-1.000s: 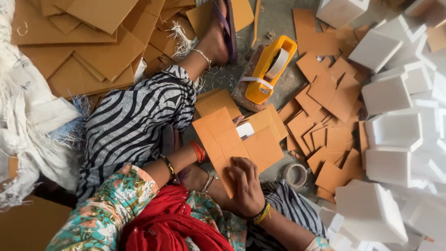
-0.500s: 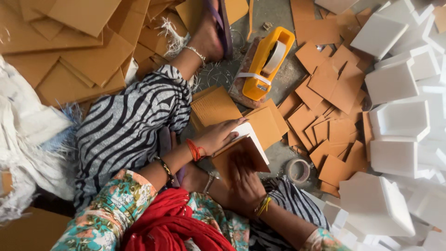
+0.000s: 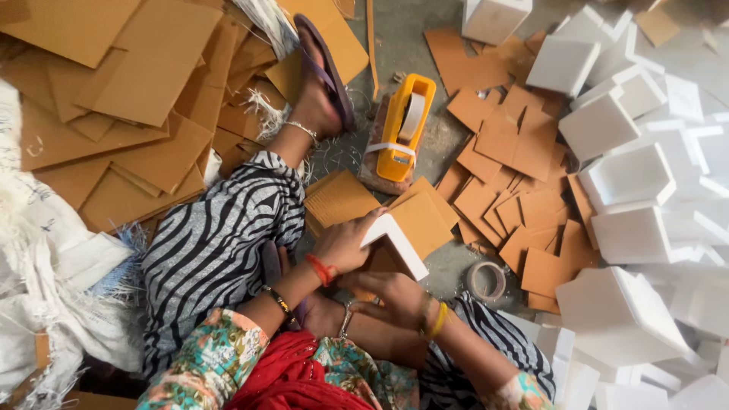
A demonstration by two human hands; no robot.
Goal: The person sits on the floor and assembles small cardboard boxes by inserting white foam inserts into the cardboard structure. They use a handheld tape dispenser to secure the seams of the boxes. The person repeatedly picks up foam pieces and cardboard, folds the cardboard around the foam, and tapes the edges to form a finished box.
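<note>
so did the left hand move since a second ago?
Yes. The left hand has come up from low beside the knee towards the yellow tape dispenser and now grips the white foam corner.

Tape dispenser (image 3: 402,125) lies between cardboard sheets (image 3: 144,91) and foam blocks (image 3: 630,175).

The person wears loose trousers (image 3: 220,243) with black and white zebra stripes. The sleeves (image 3: 209,364) have a flower print in green, orange and pink. A red scarf (image 3: 292,376) lies across the lap. The left hand (image 3: 345,243) has a red thread band and a dark bangle at the wrist. The right hand (image 3: 391,296) has a yellow bangle. One foot has a purple sandal (image 3: 323,64) and a thin silver anklet (image 3: 301,129).
</note>
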